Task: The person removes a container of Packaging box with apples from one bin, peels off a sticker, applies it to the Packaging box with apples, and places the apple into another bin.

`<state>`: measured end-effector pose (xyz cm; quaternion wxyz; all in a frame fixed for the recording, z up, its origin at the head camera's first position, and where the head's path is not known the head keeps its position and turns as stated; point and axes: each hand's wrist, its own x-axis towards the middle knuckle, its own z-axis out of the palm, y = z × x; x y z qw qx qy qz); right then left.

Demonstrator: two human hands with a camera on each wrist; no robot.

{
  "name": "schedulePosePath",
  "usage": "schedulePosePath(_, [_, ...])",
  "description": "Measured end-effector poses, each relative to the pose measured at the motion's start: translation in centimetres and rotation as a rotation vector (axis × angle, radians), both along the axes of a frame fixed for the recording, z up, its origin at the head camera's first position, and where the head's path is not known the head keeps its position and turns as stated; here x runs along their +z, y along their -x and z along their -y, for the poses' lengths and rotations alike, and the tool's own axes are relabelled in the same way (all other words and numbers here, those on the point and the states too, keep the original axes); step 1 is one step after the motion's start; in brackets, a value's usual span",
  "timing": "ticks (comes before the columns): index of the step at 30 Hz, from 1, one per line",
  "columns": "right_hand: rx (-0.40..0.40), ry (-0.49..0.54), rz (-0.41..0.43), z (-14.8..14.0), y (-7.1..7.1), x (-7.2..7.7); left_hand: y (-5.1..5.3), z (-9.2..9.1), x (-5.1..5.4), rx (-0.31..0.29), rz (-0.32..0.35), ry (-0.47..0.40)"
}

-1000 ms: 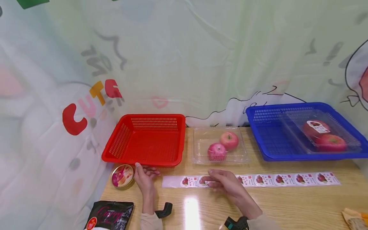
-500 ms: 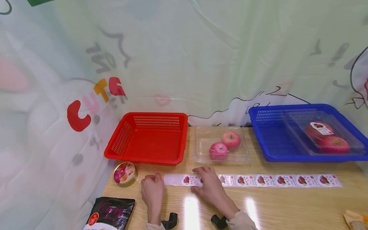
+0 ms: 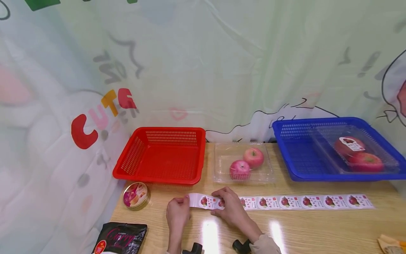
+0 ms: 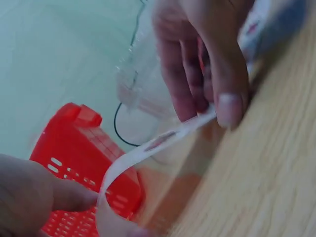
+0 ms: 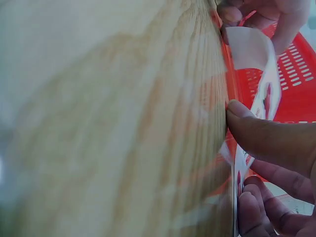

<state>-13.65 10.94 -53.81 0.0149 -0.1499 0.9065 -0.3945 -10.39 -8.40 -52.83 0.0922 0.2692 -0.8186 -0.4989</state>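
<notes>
A long strip of white labels (image 3: 296, 202) printed with red fruit runs sideways along the wooden table. At its bare left end my left hand (image 3: 178, 213) pinches the strip between thumb and fingers, and that end curves up off the table, as the left wrist view also shows. My right hand (image 3: 233, 209) grips the strip farther right, thumb on the near edge and fingers on the far edge, covering one label. Behind the right hand stands a clear plastic box (image 3: 220, 158) with two apples (image 3: 253, 157), one of them in a pink foam net or wrap.
A red basket (image 3: 168, 164) stands at the back left, with a round tin (image 3: 135, 195) before it. At the back right, a blue basket (image 3: 293, 151) holds a labelled clear box with apples. A black packet (image 3: 122, 236) lies front left; a tan packet (image 3: 391, 243) lies front right.
My left hand has moved from beside the red basket to the strip's left end and lifted it. My right hand has come left and down onto the strip.
</notes>
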Motion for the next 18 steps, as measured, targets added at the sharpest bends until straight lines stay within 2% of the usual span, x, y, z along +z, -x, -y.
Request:
schedulePosePath(5, [0.004,0.002,0.009,0.0,0.0,0.0,0.0,0.4,0.1,-0.053,-0.007,-0.445])
schedulePosePath(8, [0.005,0.001,0.02,0.0,-0.1,0.0,0.1,1.0,0.0,-0.114,0.008,-0.638])
schedulePosePath(13, [0.007,-0.009,0.016,0.0,-0.1,0.1,0.3,1.8,-0.5,-0.196,0.014,-0.871])
schedulePosePath(18, [-0.002,-0.013,0.034,0.0,-0.1,0.2,0.1,2.4,-1.1,-0.239,0.009,-1.011])
